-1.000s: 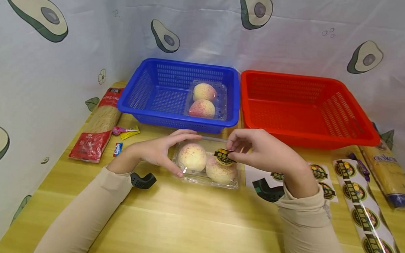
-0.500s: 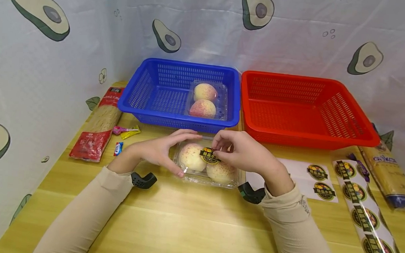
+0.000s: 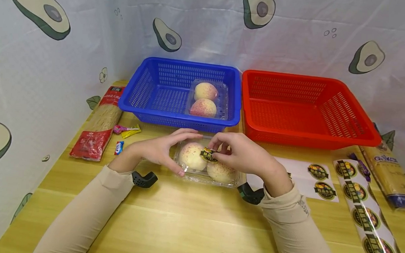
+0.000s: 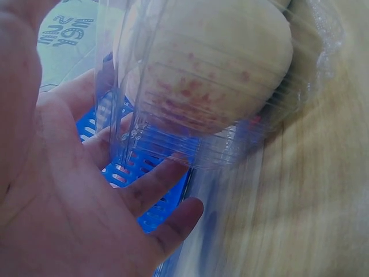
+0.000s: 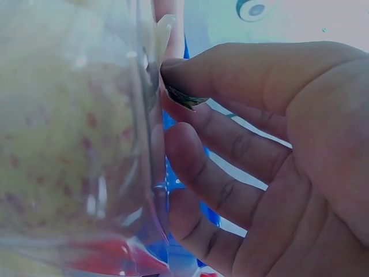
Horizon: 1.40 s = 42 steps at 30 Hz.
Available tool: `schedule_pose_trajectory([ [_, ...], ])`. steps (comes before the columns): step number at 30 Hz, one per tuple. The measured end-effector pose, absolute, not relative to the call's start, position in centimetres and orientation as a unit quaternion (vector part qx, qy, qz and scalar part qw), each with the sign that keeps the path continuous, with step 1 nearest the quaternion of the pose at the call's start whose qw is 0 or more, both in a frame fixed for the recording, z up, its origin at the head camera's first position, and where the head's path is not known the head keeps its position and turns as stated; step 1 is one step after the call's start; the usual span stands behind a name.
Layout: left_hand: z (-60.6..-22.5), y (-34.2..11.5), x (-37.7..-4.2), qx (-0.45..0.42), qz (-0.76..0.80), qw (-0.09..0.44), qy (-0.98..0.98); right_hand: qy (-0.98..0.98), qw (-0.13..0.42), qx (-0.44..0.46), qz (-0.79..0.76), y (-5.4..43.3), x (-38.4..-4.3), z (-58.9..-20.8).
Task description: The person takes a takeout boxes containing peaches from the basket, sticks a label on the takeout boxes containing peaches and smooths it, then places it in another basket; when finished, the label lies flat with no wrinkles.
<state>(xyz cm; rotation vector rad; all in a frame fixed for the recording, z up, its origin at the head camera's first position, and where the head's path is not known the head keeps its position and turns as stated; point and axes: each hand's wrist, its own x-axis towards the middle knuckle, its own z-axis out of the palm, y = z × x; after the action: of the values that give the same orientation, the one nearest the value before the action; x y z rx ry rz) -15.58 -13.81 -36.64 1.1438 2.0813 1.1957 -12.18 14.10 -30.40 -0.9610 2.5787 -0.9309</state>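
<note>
**Sticker at the lid of the near peach box**

Head view. The clear clamshell box sits on the wooden table, two speckled peaches inside. The left hand cups its left end: thumb along the near edge, fingers arched over the far edge, curled round the plastic. The right hand pinches a round black-and-gold sticker between thumb and fingertips, held at the lid between the two peaches; whether it is already stuck down cannot be told. Beyond the fingers stands a perforated blue basket holding a second clear box of peaches; to its right a red basket of the same mesh. Right of the right wrist lie a white backing sheet with stickers and a glossy sticker strip. Left of the left hand: a noodle packet and small sweet wrappers.

Left wrist view. Only here shows the ribbed, glossy wall of the box, pressed against the palm, fingers spread and bent under it. The peach is pale cream with red flecks. Blue mesh shows between the fingers.

Right wrist view. The thumb and forefinger are clamped on the sticker's edge, just beside the transparent lid; the lower fingers curl loosely, apart from the plastic. The fruit is a blur behind the sheen.
</note>
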Motion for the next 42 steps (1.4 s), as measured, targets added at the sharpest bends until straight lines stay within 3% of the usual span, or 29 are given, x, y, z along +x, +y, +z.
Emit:
schedule_pose_trajectory([
  [18,-36.6,-13.8,-15.6,0.427,0.435,0.234,0.757,0.869,0.062,-0.358,-0.337,13.9,-11.8,-30.3],
  [32,-36.5,-13.9,-15.7,0.426,0.435,0.239,0.756,0.883,0.075,-0.338,-0.316,13.8,-12.1,-30.7],
  [42,-36.5,-13.8,-15.6,0.418,0.438,0.248,0.756,0.899,0.019,-0.338,-0.278,13.2,-11.0,-30.0],
])
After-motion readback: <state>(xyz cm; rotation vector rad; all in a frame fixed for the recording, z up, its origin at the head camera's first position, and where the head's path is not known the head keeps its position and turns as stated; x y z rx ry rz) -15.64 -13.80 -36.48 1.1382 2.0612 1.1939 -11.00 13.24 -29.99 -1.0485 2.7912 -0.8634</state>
